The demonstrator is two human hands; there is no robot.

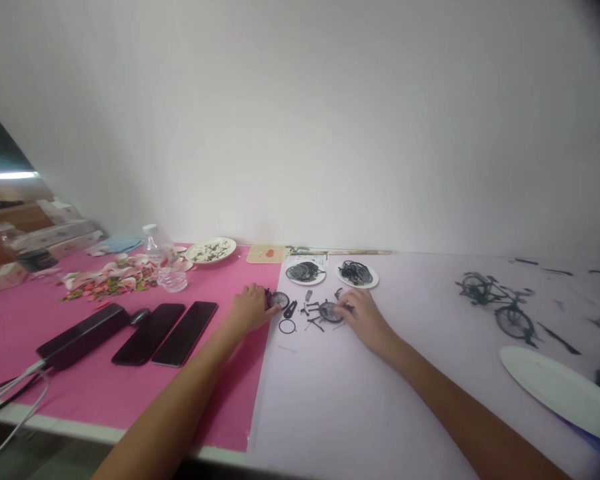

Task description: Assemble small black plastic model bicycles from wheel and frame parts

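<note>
Where the pink and white sheets meet, my left hand (249, 308) is closed, thumb and fingers at a small black model bicycle wheel (281, 300) with dark parts partly hidden by the fingers. My right hand (367, 319) pinches the right edge of another spoked wheel (330, 312) lying on the white sheet. Between the hands are a thin black ring (287, 326), a dark elongated part (291, 309), a small pedal-like piece (309, 295) and several thin black sticks. Behind them stand two white plates (318, 279) (373, 283) heaped with black wheel-like parts.
An assembled model bicycle (500, 301) is at right, near a white oval plate (550, 383) and loose black parts. On the left are two phones (185, 333) (149, 333), a black power block (85, 333) with cables, petals (120, 273), bottles and a plate of white bits (227, 252).
</note>
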